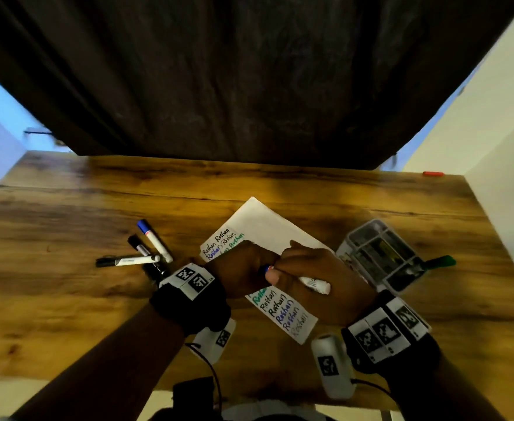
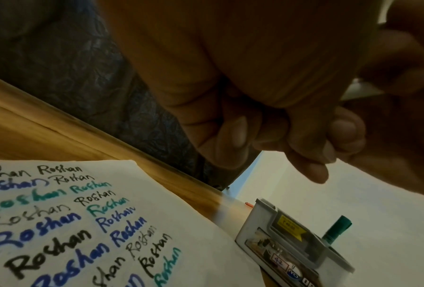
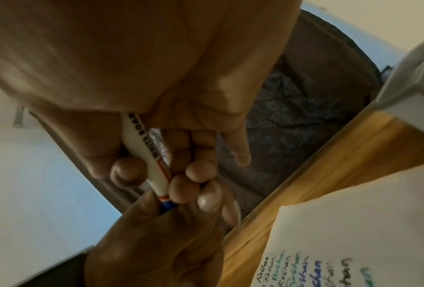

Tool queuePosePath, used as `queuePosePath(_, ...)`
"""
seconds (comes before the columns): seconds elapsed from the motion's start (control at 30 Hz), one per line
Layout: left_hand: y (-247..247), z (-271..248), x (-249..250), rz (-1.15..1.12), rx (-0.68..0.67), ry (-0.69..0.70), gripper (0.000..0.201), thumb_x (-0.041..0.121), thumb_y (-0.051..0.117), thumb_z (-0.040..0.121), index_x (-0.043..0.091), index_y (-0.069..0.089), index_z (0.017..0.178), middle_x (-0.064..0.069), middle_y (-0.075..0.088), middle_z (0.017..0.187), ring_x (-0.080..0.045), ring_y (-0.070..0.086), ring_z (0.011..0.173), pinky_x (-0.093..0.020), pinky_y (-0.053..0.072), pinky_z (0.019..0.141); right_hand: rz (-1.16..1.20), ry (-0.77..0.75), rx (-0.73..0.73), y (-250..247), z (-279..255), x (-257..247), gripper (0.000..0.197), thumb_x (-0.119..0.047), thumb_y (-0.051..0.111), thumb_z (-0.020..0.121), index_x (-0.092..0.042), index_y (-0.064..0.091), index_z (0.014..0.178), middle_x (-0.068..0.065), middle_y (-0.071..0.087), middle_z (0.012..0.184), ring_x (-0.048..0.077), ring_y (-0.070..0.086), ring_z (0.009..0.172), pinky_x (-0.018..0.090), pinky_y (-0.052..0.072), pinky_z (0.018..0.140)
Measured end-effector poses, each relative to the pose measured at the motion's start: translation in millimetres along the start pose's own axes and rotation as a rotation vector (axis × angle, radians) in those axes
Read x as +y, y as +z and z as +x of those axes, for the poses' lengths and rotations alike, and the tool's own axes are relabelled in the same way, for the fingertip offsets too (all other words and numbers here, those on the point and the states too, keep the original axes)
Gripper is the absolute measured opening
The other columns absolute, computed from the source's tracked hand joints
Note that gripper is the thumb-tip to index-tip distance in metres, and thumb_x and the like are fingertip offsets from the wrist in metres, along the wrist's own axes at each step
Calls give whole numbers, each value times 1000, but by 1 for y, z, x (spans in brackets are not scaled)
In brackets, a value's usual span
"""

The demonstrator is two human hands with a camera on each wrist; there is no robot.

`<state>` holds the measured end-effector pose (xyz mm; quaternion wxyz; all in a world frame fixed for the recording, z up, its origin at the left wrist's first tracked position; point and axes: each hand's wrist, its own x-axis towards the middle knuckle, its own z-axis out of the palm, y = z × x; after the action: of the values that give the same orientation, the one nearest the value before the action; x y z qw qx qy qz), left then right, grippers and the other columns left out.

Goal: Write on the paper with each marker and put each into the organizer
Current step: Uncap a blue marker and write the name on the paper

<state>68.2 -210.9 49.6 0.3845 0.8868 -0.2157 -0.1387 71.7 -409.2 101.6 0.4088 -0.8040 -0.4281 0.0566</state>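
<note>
Fingers (image 3: 179, 190) of both hands grip the marker (image 3: 144, 151) (cap seemingly hidden, blurred).

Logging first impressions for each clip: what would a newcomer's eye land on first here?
Most striking are the two hands meeting over the paper: the right hand grips a white-barrelled marker while the left hand holds its blue end. Next comes the paper itself, covered in one word repeated in black, blue and green ink. To the right stands the grey organizer with a green marker in it; more markers lie at left.
</note>
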Motion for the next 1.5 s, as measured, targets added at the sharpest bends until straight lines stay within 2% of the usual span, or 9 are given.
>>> queuePosePath(0.2,-4,1,6,2,-31,16,9,21,70,85,16,74,91,5,73,102,-7,69,92,-29,57,83,16,-114,-20,-15,-10,-6,40,-36,49,99,-5,71,89,5,68,85,14,64,85,37,53,80)
queuePosePath(0.27,-20,-11,-11,19,-17,-146,7,26,69,88,20,73,88,20,66,98,13,61,83,-16,52,82,175,-44,19,-36,-24,-7,38,-34,49,100,-4,71,95,0,71,93,6,64,97,23,52,88)
queuePosePath(0.33,-43,-29,-35,39,58,-314,18,39,66,85,23,75,84,23,69,92,12,63,81,-24,54,84,357,89,134,-57,-38,15,28,-22,51,100,-1,69,105,-16,71,93,-7,63,98,11,47,92)
queuePosePath(0.47,-54,-40,-46,33,184,-495,12,41,68,86,30,73,86,25,69,84,8,64,78,-21,47,72,187,186,205,-70,-38,15,23,-51,40,98,-43,61,94,-33,65,92,-13,62,83,3,45,76)
queuePosePath(0.67,1,-5,-37,212,73,-445,34,39,65,90,35,57,122,11,57,113,-11,56,91,-27,49,82,343,325,150,-6,-39,63,13,-31,63,93,-30,56,105,-2,73,85,12,69,84,30,55,72)
queuePosePath(0.87,30,9,-49,42,5,-455,52,30,77,81,32,57,128,3,58,133,-18,60,111,-34,52,97,373,468,83,46,-37,101,18,-24,75,84,-27,61,95,-14,71,89,-3,66,84,11,50,66)
queuePosePath(1.13,42,4,-65,-127,75,-485,58,26,83,74,45,56,121,10,49,137,-19,55,121,-40,53,98,276,497,90,63,-51,125,24,-22,79,79,-34,58,84,-4,70,83,5,67,78,23,57,67)
queuePosePath(1.33,43,5,-71,-152,95,-473,58,23,83,75,41,57,123,14,48,134,-16,54,122,-36,53,98,199,352,117,70,-48,138,26,-33,73,67,-41,49,75,-12,56,78,-9,59,73,1,41,59)
queuePosePath(1.5,44,5,-76,-135,72,-448,58,24,81,77,38,56,127,9,45,141,-17,52,124,-36,53,99,217,309,135,74,-51,145,19,-39,69,67,-29,57,78,-8,58,80,5,60,78,4,44,62)
